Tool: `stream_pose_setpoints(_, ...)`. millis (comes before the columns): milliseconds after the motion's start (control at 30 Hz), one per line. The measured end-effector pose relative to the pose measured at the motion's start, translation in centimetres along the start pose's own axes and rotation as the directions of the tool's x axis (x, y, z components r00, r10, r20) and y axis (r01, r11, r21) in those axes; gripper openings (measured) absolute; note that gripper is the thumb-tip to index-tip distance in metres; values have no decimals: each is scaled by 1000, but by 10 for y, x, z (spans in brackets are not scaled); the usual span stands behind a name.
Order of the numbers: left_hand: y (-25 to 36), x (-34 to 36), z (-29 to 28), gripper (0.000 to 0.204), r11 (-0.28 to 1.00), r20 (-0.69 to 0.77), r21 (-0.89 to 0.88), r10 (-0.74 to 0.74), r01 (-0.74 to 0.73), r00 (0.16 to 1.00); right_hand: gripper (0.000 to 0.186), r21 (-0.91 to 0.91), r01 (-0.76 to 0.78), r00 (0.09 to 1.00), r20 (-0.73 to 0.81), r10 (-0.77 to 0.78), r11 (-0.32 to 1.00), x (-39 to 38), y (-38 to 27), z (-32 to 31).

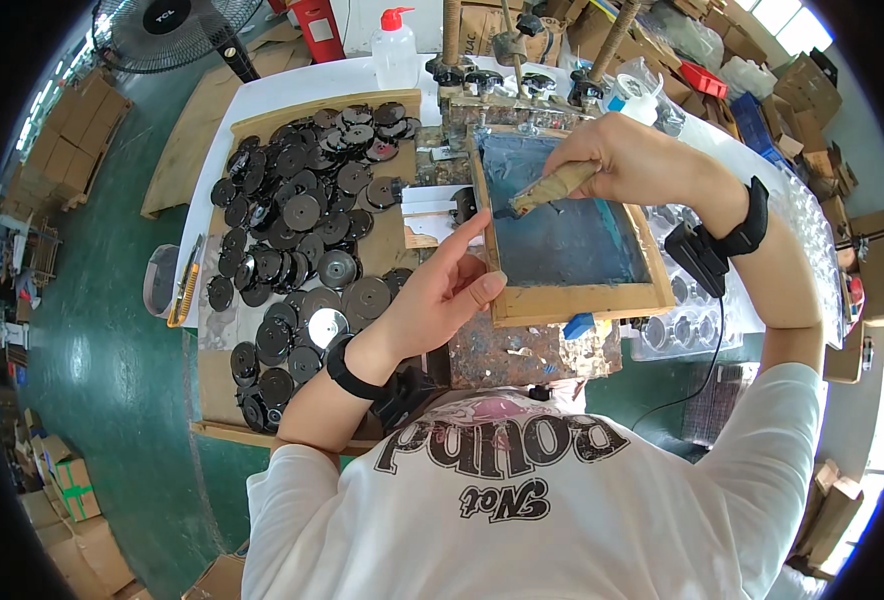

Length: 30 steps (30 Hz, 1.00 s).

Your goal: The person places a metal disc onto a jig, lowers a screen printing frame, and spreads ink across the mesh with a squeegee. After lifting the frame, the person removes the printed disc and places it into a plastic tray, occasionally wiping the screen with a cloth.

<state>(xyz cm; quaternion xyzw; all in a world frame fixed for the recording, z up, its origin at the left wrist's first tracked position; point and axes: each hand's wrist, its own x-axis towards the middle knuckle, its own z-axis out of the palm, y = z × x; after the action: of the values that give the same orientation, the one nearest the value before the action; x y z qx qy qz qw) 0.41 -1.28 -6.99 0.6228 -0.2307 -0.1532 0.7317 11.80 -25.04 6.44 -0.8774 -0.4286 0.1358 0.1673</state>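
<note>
While right fingers [568,150] clamp a scraper [554,186], left fingers [465,240] apart, black discs [302,211] heaped alongside.

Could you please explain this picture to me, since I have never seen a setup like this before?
Certainly. There is no robot: the left hand and right hand belong to the person wearing the camera. It is a wide fisheye on the head, looking down, so straight edges bend and the white shirt fills the bottom.

The right hand grips a worn, tan tool over a blue panel set in a wooden frame. The left hand is at the frame's left edge; whether it presses there is hard to tell.

To the left, a tray carries many black discs. Beyond, a red-capped bottle stands on the white table.
</note>
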Motion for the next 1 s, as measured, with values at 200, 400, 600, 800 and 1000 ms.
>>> stream_pose_setpoints(200,2,1,0,64,1000,0,5,-11,11,1000,28,18,72,997,-21,-72,997,-12,-4,2)
stream_pose_setpoints(400,8,2,2,65,999,-32,-45,-27,25,999,29,49,-20,1000,18,19,999,-25,2,-21)
stream_pose_setpoints(600,15,5,8,64,999,-72,-40,-27,24,997,34,-116,-172,981,-113,159,978,-4,56,-22)
stream_pose_setpoints(800,36,15,9,63,1000,-110,2,28,-28,993,38,152,-190,883,-404,237,970,-8,126,-16)
stream_pose_setpoints(1000,69,39,7,67,957,-116,216,221,-192,968,26,164,-343,791,-481,379,925,-76,180,9)
